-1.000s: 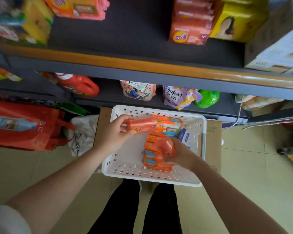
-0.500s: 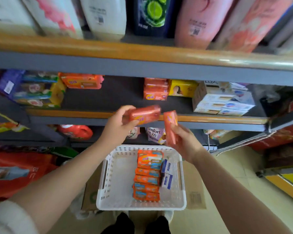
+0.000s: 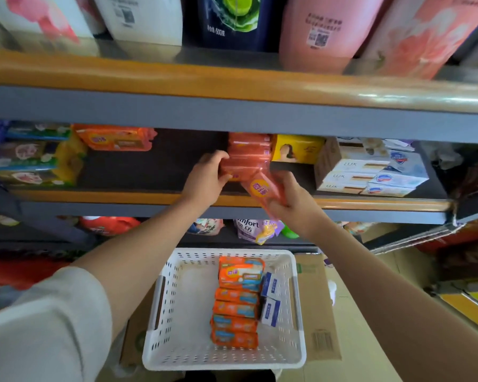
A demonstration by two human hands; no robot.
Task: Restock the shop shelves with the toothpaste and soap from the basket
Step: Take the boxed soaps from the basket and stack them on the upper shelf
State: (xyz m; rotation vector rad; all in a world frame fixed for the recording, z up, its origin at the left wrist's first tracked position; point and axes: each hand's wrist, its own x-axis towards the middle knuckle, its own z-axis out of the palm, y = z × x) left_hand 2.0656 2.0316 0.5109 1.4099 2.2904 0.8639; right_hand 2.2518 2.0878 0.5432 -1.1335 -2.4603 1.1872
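We are shelving soap: our left hand (image 3: 206, 175) grips a bar against the soap stack (image 3: 249, 155), our right hand (image 3: 290, 208) clasps a second bar (image 3: 262, 191) just below the stack, to add next.

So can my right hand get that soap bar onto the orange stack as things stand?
Probably yes: the right hand holds the soap bar just before the orange stack; only the left hand is at its side.
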